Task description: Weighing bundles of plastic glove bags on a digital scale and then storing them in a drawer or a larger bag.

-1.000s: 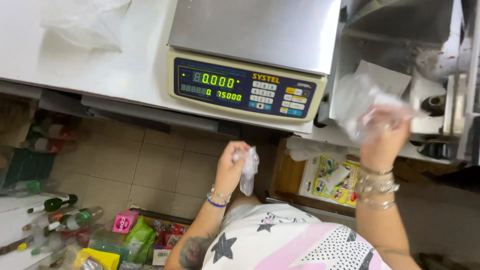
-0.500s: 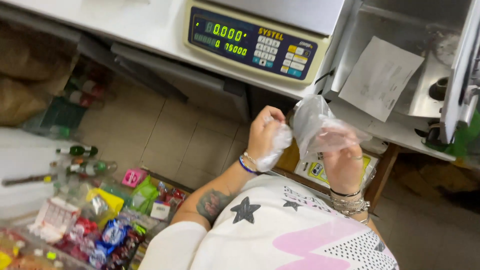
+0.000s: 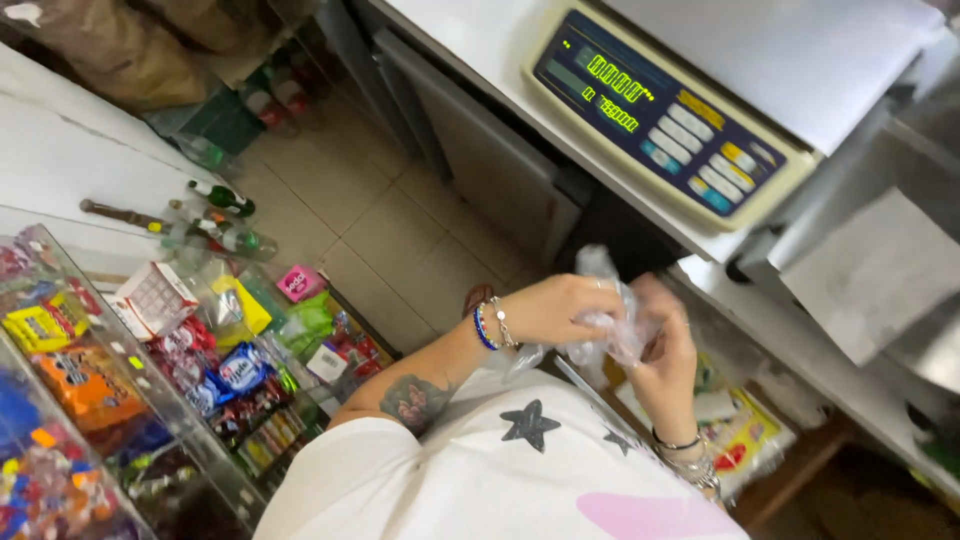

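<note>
The clear plastic bag (image 3: 600,330) is blurring in motion, and much of it is disappearing behind the fingers (image 3: 590,300) of the left hand (image 3: 550,308) and against the palm of the right hand (image 3: 665,350); whether anything is inside cannot be told. The scale (image 3: 690,130) is running off the top edge, its lit digits smearing beyond reading. The grey sheet (image 3: 880,275) is being cut by the right edge. The sweets in the display case (image 3: 130,370) are blurring and running off the left and bottom edges. The bottles (image 3: 215,215) on the floor are showing too small to tell apart.
</note>
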